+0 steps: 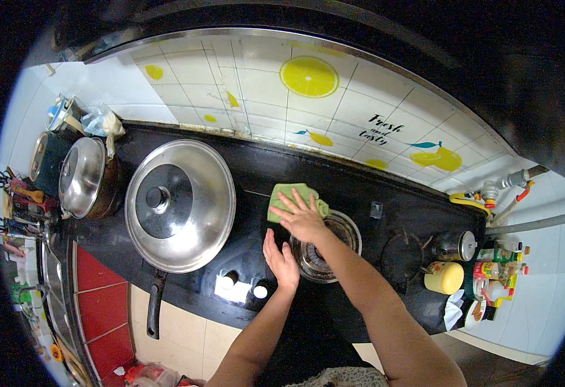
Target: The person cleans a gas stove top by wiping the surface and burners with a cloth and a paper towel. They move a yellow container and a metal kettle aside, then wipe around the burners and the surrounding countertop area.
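Note:
My right hand (pixel 302 216) lies flat with spread fingers on a folded green cloth (pixel 287 191) on the black glass cooktop (pixel 251 232). The cloth sits at the upper left edge of a round metal burner ring (pixel 355 227), which my right wrist and forearm partly cover. Below it, my left hand (pixel 281 265) is held with its thumb apart from its fingers and nothing in it. It is just left of the burner ring; whether it touches the glass, I cannot tell. To the left stands a large pan with a domed steel and glass lid (pixel 205 208).
The pan's black handle (pixel 154 305) juts past the counter's front edge. A second lidded pot (pixel 84 179) stands further left. At right are a pan support (pixel 403 256), a small metal pot (pixel 456 245), a yellow jar (pixel 443 278) and several bottles (pixel 497 268). A gas pipe (pixel 505 184) meets the wall.

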A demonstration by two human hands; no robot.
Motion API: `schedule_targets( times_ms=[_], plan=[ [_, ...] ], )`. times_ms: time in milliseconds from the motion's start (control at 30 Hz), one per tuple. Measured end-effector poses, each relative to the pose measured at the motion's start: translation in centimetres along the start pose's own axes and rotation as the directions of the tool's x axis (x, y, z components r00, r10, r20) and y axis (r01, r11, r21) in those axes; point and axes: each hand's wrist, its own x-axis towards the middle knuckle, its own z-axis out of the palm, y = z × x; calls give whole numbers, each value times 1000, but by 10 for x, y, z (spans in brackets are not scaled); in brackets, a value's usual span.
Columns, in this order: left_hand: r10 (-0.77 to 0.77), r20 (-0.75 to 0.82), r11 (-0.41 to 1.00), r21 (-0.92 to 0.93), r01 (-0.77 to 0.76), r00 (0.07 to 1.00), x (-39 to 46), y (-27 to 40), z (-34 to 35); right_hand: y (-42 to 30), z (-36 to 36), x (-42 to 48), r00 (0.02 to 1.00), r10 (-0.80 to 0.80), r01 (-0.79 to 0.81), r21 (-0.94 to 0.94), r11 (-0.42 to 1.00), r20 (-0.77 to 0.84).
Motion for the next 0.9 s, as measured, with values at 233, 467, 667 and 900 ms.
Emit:
schedule_targets(
  times_ms=[233, 467, 667, 900],
  plan=[
    [12, 39, 999, 34, -14, 999, -9, -3, -2, 51, -15, -7, 990, 120, -121, -7, 993, -73],
    [53, 95, 997, 52, -59, 994, -26, -1, 4, 97, -5, -46, 964, 186, -197, -42, 979, -188],
    [70, 107, 997, 36, -74, 992, -45, -2, 9, 117, 0, -94, 945, 232, -250, -53, 967, -229],
    [144, 94, 986, 67, -151, 985, -66, 1, 11, 112, 13, -143, 920, 307, -320, -12, 947, -244]
  ],
)
